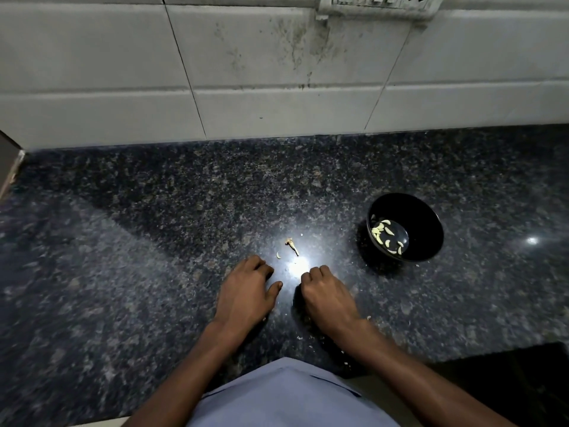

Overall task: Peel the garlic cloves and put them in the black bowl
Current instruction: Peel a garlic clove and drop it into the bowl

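Observation:
The black bowl (431, 229) stands on the dark granite counter to the right and holds several pale peeled garlic cloves (385, 234). One small garlic clove (278, 255) and a dry garlic stem (292, 246) lie on the counter just beyond my hands. My left hand (246, 291) rests on the counter with bent fingertips down and its thumb stretched out, holding nothing. My right hand (323, 292) sits beside it, knuckles up and fingers curled under; nothing shows in it, and the space under the fingers is hidden.
Small bits of garlic skin (299, 337) lie near my wrists at the counter's front edge. A white tiled wall (277, 87) rises behind the counter, with a switch plate (378, 4) at the top. A dark opening (508, 374) lies at the lower right.

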